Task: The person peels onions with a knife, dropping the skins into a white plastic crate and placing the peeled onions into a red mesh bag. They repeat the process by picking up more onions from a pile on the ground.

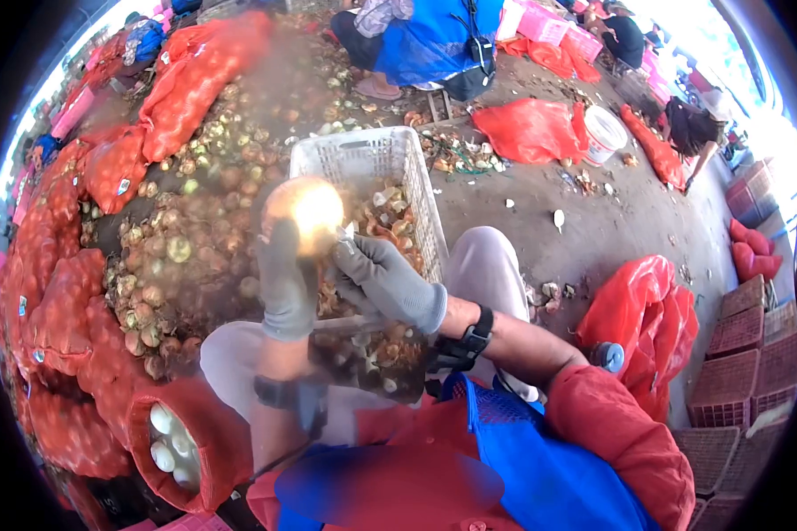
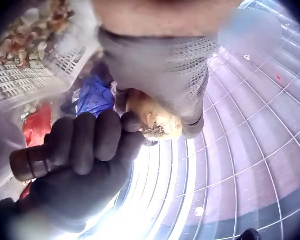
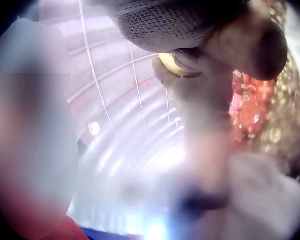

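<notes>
Only left wrist view shows right hand's (image 2: 85, 155) handle (image 2: 25, 162), perhaps knife's, near onion (image 2: 152, 119).

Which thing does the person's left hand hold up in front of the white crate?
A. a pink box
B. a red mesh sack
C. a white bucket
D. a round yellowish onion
D: in the head view the gloved left hand grips a round yellowish onion above the white crate, while the right hand, which grips a wooden handle, is beside it.
</notes>
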`<act>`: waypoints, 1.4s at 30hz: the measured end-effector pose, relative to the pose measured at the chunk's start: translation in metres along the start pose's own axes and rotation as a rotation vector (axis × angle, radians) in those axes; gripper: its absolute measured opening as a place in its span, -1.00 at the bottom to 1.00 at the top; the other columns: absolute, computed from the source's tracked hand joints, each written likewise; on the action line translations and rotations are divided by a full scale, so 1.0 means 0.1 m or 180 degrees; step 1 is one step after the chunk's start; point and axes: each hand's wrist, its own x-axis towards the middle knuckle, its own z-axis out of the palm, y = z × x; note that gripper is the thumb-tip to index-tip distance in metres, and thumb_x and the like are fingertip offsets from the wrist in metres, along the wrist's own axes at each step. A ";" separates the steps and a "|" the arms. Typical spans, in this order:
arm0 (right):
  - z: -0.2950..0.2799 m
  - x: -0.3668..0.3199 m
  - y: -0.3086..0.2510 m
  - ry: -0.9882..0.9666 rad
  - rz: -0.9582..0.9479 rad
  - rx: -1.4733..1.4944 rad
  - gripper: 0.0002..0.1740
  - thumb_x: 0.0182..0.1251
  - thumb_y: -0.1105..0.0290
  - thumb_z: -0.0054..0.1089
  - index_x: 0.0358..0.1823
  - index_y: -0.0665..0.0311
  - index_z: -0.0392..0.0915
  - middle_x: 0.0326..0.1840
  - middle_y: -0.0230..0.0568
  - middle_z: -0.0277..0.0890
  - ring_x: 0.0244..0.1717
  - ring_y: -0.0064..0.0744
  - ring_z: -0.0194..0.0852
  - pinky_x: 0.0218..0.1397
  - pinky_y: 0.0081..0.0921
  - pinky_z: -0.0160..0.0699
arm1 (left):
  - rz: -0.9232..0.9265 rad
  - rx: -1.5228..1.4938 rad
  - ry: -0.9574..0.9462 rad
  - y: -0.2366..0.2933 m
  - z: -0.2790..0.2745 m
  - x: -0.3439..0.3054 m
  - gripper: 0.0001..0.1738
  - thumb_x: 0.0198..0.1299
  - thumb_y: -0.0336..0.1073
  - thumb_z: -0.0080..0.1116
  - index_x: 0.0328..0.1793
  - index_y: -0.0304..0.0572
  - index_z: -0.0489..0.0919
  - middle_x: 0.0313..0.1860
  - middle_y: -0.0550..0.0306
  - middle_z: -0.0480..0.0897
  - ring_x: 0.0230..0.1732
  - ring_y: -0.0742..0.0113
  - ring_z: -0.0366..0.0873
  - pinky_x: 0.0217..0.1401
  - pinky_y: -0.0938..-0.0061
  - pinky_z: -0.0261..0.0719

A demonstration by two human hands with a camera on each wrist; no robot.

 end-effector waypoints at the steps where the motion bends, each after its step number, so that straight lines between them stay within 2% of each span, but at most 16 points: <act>1: 0.02 -0.03 -0.11 0.0022 0.0013 0.0007 -0.69 0.72 0.15 -0.03 -0.17 0.13 0.57 -0.55 -0.56 0.33 -0.66 -0.68 0.15 -0.62 -0.62 0.05 | -0.0026 -0.0007 0.0001 -0.02 -0.07 0.04 -0.27 0.28 -0.07 0.42 0.50 -0.13 0.41 0.27 0.05 0.59 0.21 0.22 0.59 0.31 0.30 0.59; 3: -0.03 0.00 -0.32 -0.0401 0.1422 0.1551 -0.54 0.74 0.00 -0.16 -0.26 0.13 0.52 -0.59 -0.56 0.31 -0.68 -0.67 0.15 -0.66 -0.65 0.10 | 0.1158 0.2174 0.0309 -0.01 -0.19 0.15 -0.30 0.21 -0.35 0.38 0.49 -0.15 0.41 0.27 0.03 0.57 0.20 0.24 0.57 0.26 0.37 0.62; 7: -0.13 0.13 -0.42 -0.0234 0.1158 0.0486 -0.52 0.73 -0.04 -0.17 -0.23 0.14 0.53 -0.57 -0.54 0.35 -0.70 -0.71 0.13 -0.70 -0.65 0.02 | 0.1661 0.2342 0.0424 0.02 -0.03 0.24 -0.23 0.08 -0.56 0.26 0.50 -0.18 0.37 0.27 0.01 0.55 0.22 0.21 0.56 0.30 0.35 0.62; 9: -0.14 0.34 0.02 0.0428 0.0428 0.0538 -0.59 0.70 0.10 0.03 -0.12 0.35 0.59 -0.57 -0.35 0.50 -0.64 -0.55 0.43 -0.62 -0.48 0.34 | 0.0989 0.1173 0.0691 0.03 -0.02 0.25 -0.29 0.18 -0.39 0.24 0.50 -0.18 0.36 0.32 0.05 0.52 0.29 0.19 0.52 0.35 0.28 0.60; 10: -0.23 0.36 0.07 0.0787 -0.1432 -0.1638 -0.66 0.65 0.19 0.12 -0.07 0.40 0.59 -0.55 -0.19 0.53 -0.58 -0.44 0.54 -0.47 -0.33 0.51 | 0.0653 0.0952 0.0876 0.10 0.09 0.15 -0.32 0.27 -0.20 0.31 0.50 -0.16 0.37 0.31 0.06 0.53 0.28 0.18 0.54 0.35 0.23 0.59; 13: -0.25 0.64 0.25 0.0779 -0.1168 0.0073 -0.63 0.60 0.15 0.19 0.04 0.39 0.57 -0.31 -0.06 0.66 -0.30 -0.40 0.65 -0.24 -0.34 0.60 | 0.0718 0.0786 0.0408 0.10 -0.05 0.15 -0.30 0.37 -0.02 0.32 0.52 -0.12 0.36 0.34 0.06 0.51 0.28 0.19 0.54 0.34 0.21 0.57; 17: -0.11 0.68 0.11 0.0885 -0.1135 -0.1566 -0.36 0.46 -0.10 0.37 0.14 0.40 0.56 -0.25 -0.22 0.67 -0.22 -0.46 0.62 -0.14 -0.41 0.63 | 0.0594 0.1480 0.0090 0.08 -0.18 0.24 -0.25 0.42 0.03 0.24 0.59 -0.14 0.29 0.47 -0.01 0.40 0.43 0.10 0.42 0.51 0.16 0.42; 19: -0.12 0.61 0.01 0.0668 -0.1281 -0.0783 -0.30 0.41 -0.19 0.38 0.16 0.35 0.58 -0.27 -0.34 0.66 -0.29 -0.56 0.60 -0.24 -0.53 0.59 | 0.0707 0.2085 -0.0035 0.06 -0.26 0.24 -0.22 0.45 0.06 0.19 0.64 -0.15 0.25 0.52 -0.04 0.35 0.50 0.06 0.37 0.57 0.12 0.35; 22: -0.35 0.69 0.17 -0.0025 -0.0313 0.0805 -0.40 0.45 -0.12 0.37 0.17 0.28 0.60 -0.34 -0.49 0.62 -0.45 -0.81 0.42 -0.49 -0.72 0.37 | 0.0694 0.0576 -0.0535 0.06 -0.34 0.18 -0.19 0.48 0.10 0.08 0.70 -0.15 0.19 0.61 -0.09 0.26 0.58 0.02 0.29 0.63 0.05 0.26; 24: -0.36 0.66 0.03 0.0126 -0.0653 0.0171 -0.45 0.47 -0.06 0.37 0.16 0.29 0.60 -0.35 -0.47 0.62 -0.44 -0.79 0.43 -0.49 -0.69 0.40 | 0.0402 0.0868 -0.0360 0.08 -0.27 0.22 -0.19 0.45 0.09 0.12 0.68 -0.17 0.22 0.57 -0.10 0.32 0.57 0.02 0.31 0.62 0.05 0.27; 25: -0.33 0.61 -0.12 0.0261 -0.0985 -0.0447 -0.50 0.50 0.01 0.36 0.15 0.30 0.61 -0.35 -0.46 0.62 -0.43 -0.77 0.43 -0.49 -0.66 0.42 | 0.0239 0.1032 -0.0212 0.13 -0.20 0.21 -0.19 0.44 0.09 0.14 0.67 -0.17 0.24 0.55 -0.10 0.35 0.56 0.02 0.32 0.62 0.04 0.28; 26: -0.33 0.54 -0.24 0.0346 -0.1023 -0.0915 -0.64 0.52 0.18 0.32 0.14 0.29 0.63 -0.28 -0.42 0.64 -0.37 -0.71 0.46 -0.39 -0.59 0.49 | 0.1296 0.3938 -0.0317 0.14 -0.11 0.19 -0.26 0.34 -0.19 0.33 0.58 -0.23 0.32 0.46 -0.07 0.45 0.49 0.05 0.41 0.55 0.13 0.39; 27: -0.30 0.47 -0.40 0.0366 -0.1044 -0.1343 -0.76 0.54 0.36 0.27 0.13 0.27 0.65 -0.20 -0.38 0.66 -0.31 -0.64 0.48 -0.29 -0.51 0.56 | 0.1157 0.2519 -0.0717 -0.06 -0.53 0.27 -0.27 0.15 -0.50 0.43 0.47 -0.29 0.40 0.39 0.01 0.52 0.38 0.20 0.51 0.44 0.28 0.51; 28: -0.31 0.47 -0.50 0.0470 -0.0814 -0.1697 -0.76 0.54 0.34 0.28 0.13 0.26 0.67 -0.23 -0.42 0.66 -0.31 -0.66 0.46 -0.28 -0.53 0.54 | -0.0564 0.1193 0.0508 0.20 -0.15 0.21 -0.25 0.07 -0.62 0.41 0.45 -0.30 0.44 0.36 0.06 0.55 0.34 0.29 0.55 0.41 0.38 0.54; 33: -0.20 0.36 -0.65 0.0582 -0.0517 -0.1114 -0.70 0.55 0.26 0.32 0.09 0.34 0.66 -0.32 -0.44 0.62 -0.30 -0.75 0.46 -0.26 -0.61 0.53 | 0.0633 0.0655 -0.0386 0.04 -0.33 0.25 0.06 0.02 -0.66 0.45 0.67 -0.12 0.18 0.40 0.04 0.54 0.36 0.20 0.55 0.44 0.29 0.57; 42: 0.21 0.36 -1.35 -0.0224 -0.0242 -0.1502 -0.61 0.53 0.11 0.26 -0.29 0.34 0.62 -0.63 -0.42 0.50 -0.65 -0.71 0.40 -0.60 -0.61 0.36 | 0.0286 0.0555 -0.0336 0.22 -0.18 0.19 0.08 0.01 -0.69 0.45 0.64 -0.13 0.12 0.33 -0.11 0.52 0.23 0.04 0.63 0.14 0.23 0.81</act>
